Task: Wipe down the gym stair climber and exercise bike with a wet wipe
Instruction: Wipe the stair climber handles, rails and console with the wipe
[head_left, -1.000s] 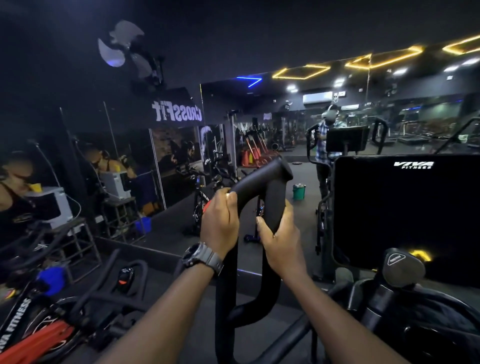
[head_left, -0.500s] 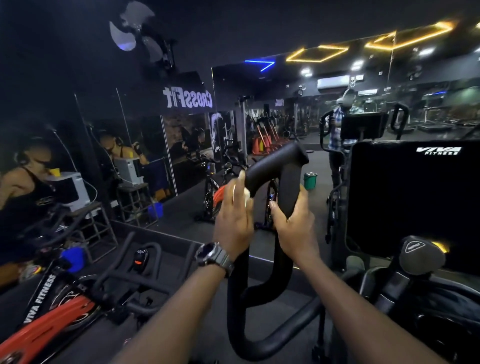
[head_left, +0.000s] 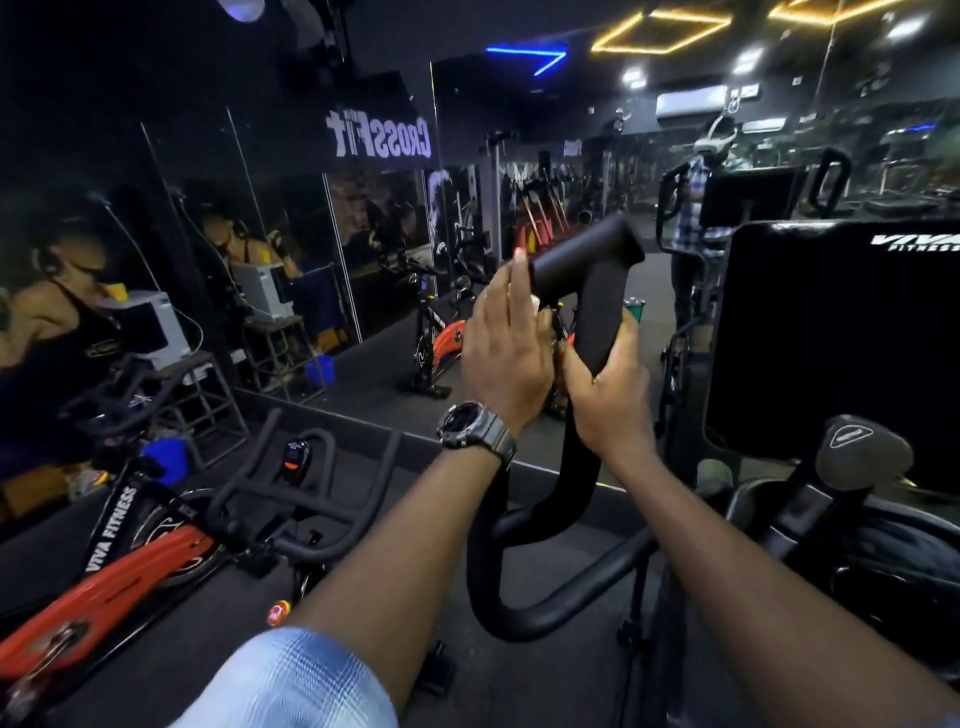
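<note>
The stair climber's black padded handle (head_left: 587, 254) curves up in front of me, its stub end pointing left. My left hand (head_left: 506, 343), a watch on its wrist, presses a white wet wipe (head_left: 536, 303) against the left side of that stub, fingers stretched upward. My right hand (head_left: 608, 384) is wrapped around the upright part of the handle just below the bend. The climber's black console panel (head_left: 831, 338) stands to the right. The orange and black exercise bike (head_left: 130, 561) sits low on the left, apart from both hands.
The bike's black handlebars (head_left: 296, 499) reach toward my left forearm. A wall mirror (head_left: 363, 260) runs across the front, reflecting other bikes and a person. A knob-topped lever (head_left: 862, 452) stands at the lower right. The floor is dark matting.
My left hand has gone from curled around the handle to flat with fingers raised, and has slid up toward the stub end. The right hand keeps its grip. The view has shifted.
</note>
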